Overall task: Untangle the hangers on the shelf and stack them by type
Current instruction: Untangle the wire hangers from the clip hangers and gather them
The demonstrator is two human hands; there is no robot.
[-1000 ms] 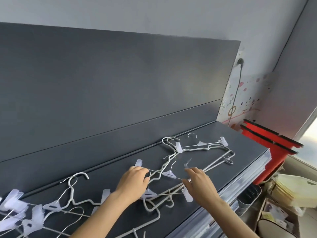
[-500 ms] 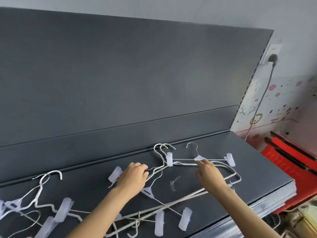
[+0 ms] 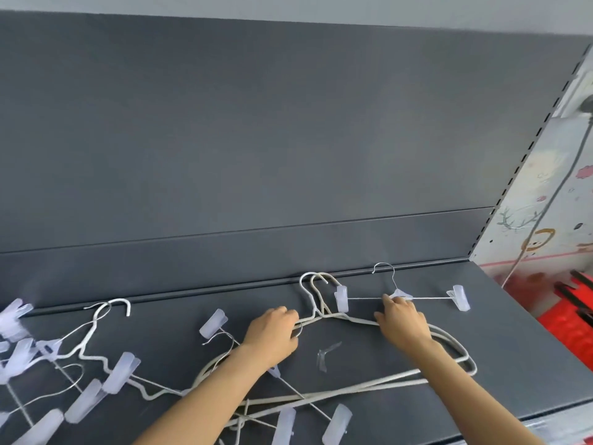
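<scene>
1. Two white wire hangers (image 3: 369, 386) lie nested one on the other at mid-shelf, hooks pointing to the rear edge and bottom bars running toward the front.
2. A clip hanger (image 3: 426, 298) lies flat just behind them, parallel to the rear edge, with a translucent clip at each end of its thin bar and its metal hook to the rear.
3. The left hand (image 3: 272, 335) grips the white wire hangers, fingers curled round the left shoulder wire just beside the necks.
4. The right hand (image 3: 401, 322) reaches across the right shoulder wire. Its fingertips touch the clip hanger's centre piece, but I cannot tell if they pinch it.
5. A small clear plastic fragment (image 3: 325, 356) lies loose between the two forearms.
6. Further clip hangers cross beneath the left forearm and toward the front edge.
7. A tangled heap (image 3: 122, 370) of clip and wire hangers occupies the left end of the shelf (image 3: 513, 348).
8. The shelf is dark grey, with a matching back panel (image 3: 256, 139) rising behind it.
9. To the right stand a decorated wall, a hanging cable (image 3: 545, 207) and a red object (image 3: 568, 319).
</scene>
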